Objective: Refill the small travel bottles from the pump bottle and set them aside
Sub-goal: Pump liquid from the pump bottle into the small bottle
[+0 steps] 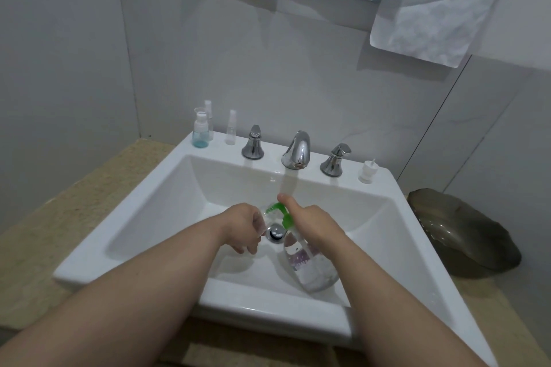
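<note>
Over the white sink (125,226), my right hand (310,223) grips the neck of a clear pump bottle (310,268) with a green pump head (278,211); my thumb lies on top of the pump. My left hand (244,226) holds a small clear travel bottle (264,222) right under the green nozzle; my fingers hide most of that bottle. On the sink's back left ledge stand three more travel bottles: one with blue liquid at its bottom (200,131), a clear one behind it (208,119), and a clear spray bottle (231,128).
A chrome faucet (296,150) and two chrome handles (253,143) (335,159) line the back ledge. A small white cap with a tube (368,171) stands at the back right. A dark dish (459,229) lies on the beige counter to the right. The drain (275,232) is below my hands.
</note>
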{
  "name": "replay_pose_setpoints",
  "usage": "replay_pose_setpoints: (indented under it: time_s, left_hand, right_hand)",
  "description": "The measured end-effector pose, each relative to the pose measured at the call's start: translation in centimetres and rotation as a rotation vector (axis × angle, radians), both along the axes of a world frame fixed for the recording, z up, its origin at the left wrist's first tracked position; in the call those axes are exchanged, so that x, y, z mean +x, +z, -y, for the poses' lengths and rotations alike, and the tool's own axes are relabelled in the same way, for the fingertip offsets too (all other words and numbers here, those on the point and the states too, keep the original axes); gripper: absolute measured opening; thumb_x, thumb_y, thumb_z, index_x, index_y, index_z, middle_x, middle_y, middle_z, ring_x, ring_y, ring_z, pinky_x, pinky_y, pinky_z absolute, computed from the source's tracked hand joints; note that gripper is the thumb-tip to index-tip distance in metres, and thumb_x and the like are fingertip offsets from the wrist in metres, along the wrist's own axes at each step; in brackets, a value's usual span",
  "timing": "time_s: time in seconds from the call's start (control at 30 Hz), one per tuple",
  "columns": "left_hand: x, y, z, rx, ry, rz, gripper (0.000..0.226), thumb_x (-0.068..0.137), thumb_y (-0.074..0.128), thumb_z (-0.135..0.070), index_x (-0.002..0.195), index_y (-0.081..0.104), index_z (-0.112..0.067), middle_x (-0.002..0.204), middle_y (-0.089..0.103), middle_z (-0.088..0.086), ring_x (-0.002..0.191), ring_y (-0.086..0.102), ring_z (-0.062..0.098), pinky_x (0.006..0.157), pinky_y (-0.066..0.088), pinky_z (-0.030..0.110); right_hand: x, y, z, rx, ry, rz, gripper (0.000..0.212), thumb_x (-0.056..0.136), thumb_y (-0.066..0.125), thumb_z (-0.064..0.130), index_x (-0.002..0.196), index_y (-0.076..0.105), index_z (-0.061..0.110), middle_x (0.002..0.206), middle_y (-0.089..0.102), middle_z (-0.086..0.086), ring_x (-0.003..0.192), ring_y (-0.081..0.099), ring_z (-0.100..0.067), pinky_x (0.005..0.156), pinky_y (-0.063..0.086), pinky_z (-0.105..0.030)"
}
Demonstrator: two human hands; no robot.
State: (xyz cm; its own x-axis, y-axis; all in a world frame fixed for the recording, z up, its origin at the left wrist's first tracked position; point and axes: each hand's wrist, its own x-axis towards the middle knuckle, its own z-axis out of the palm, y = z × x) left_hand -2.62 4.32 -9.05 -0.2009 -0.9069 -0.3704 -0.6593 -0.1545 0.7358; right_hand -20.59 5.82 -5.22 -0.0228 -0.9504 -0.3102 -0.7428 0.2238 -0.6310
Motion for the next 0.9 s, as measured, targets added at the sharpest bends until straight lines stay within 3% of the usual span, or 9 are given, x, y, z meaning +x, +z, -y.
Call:
replay_pose_setpoints:
  time_s: [0.23, 0.37, 0.57, 0.63, 0.73, 0.8, 0.9]
  left_hand:
    - [-0.13, 0.37, -0.25, -0.029, -0.026, 0.036, 0.033, 0.076, 0.076, 0.012, 0.085, 0.061, -0.017, 0.092, 0.070, 0.004, 0.070, 0.064, 0.016, 0.056, 0.054, 0.027]
    - [-0.12, 0.45, -0.37, -0.039, -0.037, 0.044, 0.034, 0.076, 0.076, 0.011, 0.086, 0.061, -0.017, 0.091, 0.071, 0.002, 0.072, 0.064, 0.015, 0.058, 0.054, 0.028]
    - [-0.04, 0.60, -0.43, -0.072, -0.039, 0.042, 0.033, 0.074, 0.081, 0.007, 0.084, 0.063, -0.019, 0.096, 0.073, 0.004, 0.076, 0.066, 0.018, 0.063, 0.058, 0.028]
    - [-0.03, 0.60, -0.42, -0.076, -0.028, 0.049, 0.031, 0.073, 0.083, 0.005, 0.084, 0.066, -0.018, 0.104, 0.073, 0.007, 0.074, 0.066, 0.018, 0.063, 0.059, 0.026]
    - [0.02, 0.47, -0.28, -0.073, -0.014, 0.066, 0.030, 0.071, 0.087, 0.001, 0.088, 0.069, -0.016, 0.109, 0.073, 0.011, 0.066, 0.066, 0.016, 0.058, 0.056, 0.022]
    - [0.07, 0.40, -0.21, -0.064, -0.010, 0.087, 0.031, 0.070, 0.088, -0.001, 0.087, 0.069, -0.018, 0.106, 0.075, 0.010, 0.067, 0.068, 0.016, 0.061, 0.056, 0.023]
    - [0.25, 0.15, 0.03, -0.059, 0.002, 0.138, 0.031, 0.069, 0.090, -0.005, 0.080, 0.067, -0.022, 0.098, 0.076, 0.003, 0.073, 0.068, 0.014, 0.063, 0.052, 0.019]
  right_hand:
    - [0.00, 0.13, 0.03, -0.038, 0.004, -0.001, 0.071, 0.080, 0.035, 0.076, 0.098, 0.070, 0.017, 0.077, 0.078, -0.001, 0.087, 0.070, -0.026, 0.086, 0.060, -0.044]
    - [0.06, 0.22, 0.02, -0.060, 0.019, -0.005, 0.068, 0.079, 0.034, 0.070, 0.094, 0.069, 0.014, 0.077, 0.076, -0.003, 0.084, 0.068, -0.027, 0.079, 0.063, -0.045]
    - [-0.19, 0.58, 0.00, -0.005, 0.021, 0.022, 0.074, 0.075, 0.032, 0.067, 0.095, 0.071, 0.008, 0.076, 0.079, -0.002, 0.086, 0.071, -0.031, 0.081, 0.063, -0.044]
    - [-0.32, 0.75, 0.08, -0.012, 0.012, 0.020, 0.068, 0.082, 0.033, 0.063, 0.094, 0.069, 0.006, 0.075, 0.079, -0.002, 0.082, 0.069, -0.030, 0.073, 0.062, -0.036]
    - [-0.62, 0.99, -0.17, -0.022, 0.005, 0.019, 0.056, 0.093, 0.034, 0.054, 0.095, 0.065, 0.007, 0.074, 0.079, -0.001, 0.076, 0.063, -0.025, 0.057, 0.049, -0.027]
    - [-0.71, 0.82, -0.17, -0.028, 0.011, -0.008, 0.062, 0.095, 0.030, 0.058, 0.096, 0.066, 0.007, 0.077, 0.079, -0.001, 0.076, 0.063, -0.024, 0.057, 0.049, -0.028]
    - [-0.71, 0.43, -0.09, -0.048, -0.011, -0.040, 0.084, 0.092, 0.024, 0.082, 0.099, 0.067, 0.011, 0.080, 0.075, -0.001, 0.081, 0.065, -0.023, 0.065, 0.050, -0.032]
